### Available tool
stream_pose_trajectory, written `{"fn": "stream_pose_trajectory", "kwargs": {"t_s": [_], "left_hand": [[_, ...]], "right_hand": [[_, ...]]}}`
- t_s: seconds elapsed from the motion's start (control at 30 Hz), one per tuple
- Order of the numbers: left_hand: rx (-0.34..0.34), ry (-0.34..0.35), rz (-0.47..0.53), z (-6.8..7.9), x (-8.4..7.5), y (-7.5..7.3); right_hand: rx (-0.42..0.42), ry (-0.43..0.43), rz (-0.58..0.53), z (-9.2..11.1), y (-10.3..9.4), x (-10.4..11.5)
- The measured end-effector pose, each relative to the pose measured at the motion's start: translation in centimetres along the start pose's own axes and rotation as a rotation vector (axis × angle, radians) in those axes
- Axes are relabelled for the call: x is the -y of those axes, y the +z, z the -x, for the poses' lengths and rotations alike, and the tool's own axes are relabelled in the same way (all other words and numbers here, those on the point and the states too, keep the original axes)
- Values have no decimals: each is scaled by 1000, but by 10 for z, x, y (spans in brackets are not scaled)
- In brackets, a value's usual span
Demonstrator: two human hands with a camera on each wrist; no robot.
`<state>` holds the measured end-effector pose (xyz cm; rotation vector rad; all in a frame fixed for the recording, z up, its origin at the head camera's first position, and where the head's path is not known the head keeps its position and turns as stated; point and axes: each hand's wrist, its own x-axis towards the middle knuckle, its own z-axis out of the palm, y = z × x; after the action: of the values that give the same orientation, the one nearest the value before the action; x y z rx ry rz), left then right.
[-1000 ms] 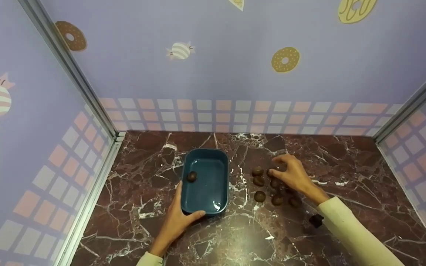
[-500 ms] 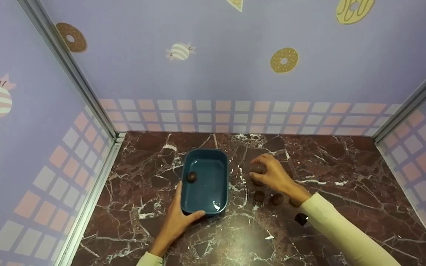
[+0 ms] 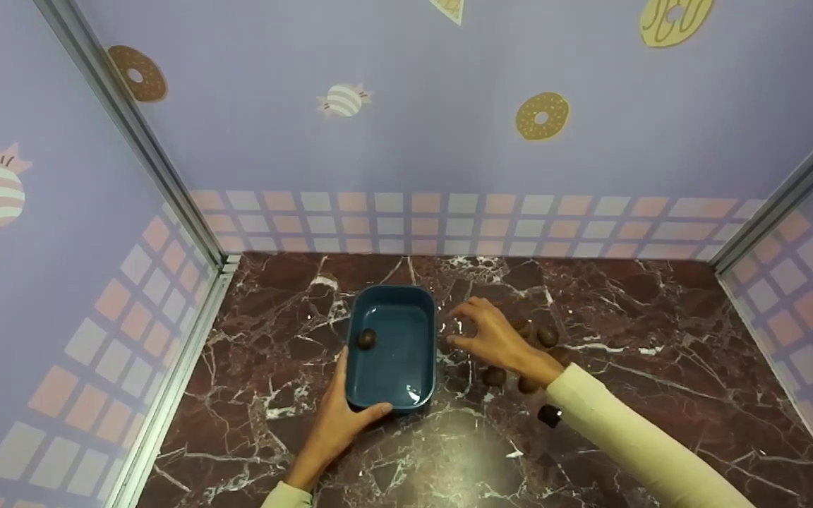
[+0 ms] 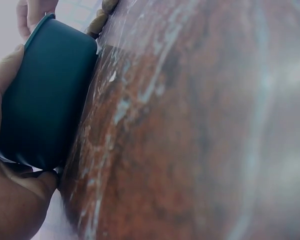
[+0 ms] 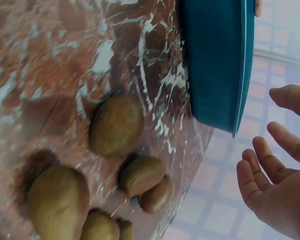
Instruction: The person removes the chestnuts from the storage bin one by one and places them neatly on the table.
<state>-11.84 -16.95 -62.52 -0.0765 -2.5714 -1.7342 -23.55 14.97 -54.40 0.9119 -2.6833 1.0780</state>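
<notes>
My left hand holds a blue rectangular dish at its near left corner, fingers along the left side and thumb at the near end. Inside the dish lies one brown kiwi, close to the left wall. Just right of the dish, my right hand hovers with fingers apart and nothing between them. The right wrist view shows that hand's fingers loosely bent, beside the dish's side wall. Several kiwis lie on the table around and partly behind the right hand, among them a nearer kiwi and a farther one.
The reddish-brown marbled tabletop is glossy. A purple back wall with printed sweets and checks stands behind it, and side panels close off left and right. A small black device sits by the right wrist.
My right hand has moved left, from over the kiwis to close beside the dish, uncovering kiwis on the right. The left hand, the dish and the kiwi inside have stayed in place.
</notes>
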Motion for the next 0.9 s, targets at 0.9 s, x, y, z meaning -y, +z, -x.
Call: {"fn": "stream_pose_trajectory", "kwargs": {"t_s": [0.9], "left_hand": [[27,-8,60,0,1,-1]], "right_hand": [[127,-24,-62,-44,58,29]]}}
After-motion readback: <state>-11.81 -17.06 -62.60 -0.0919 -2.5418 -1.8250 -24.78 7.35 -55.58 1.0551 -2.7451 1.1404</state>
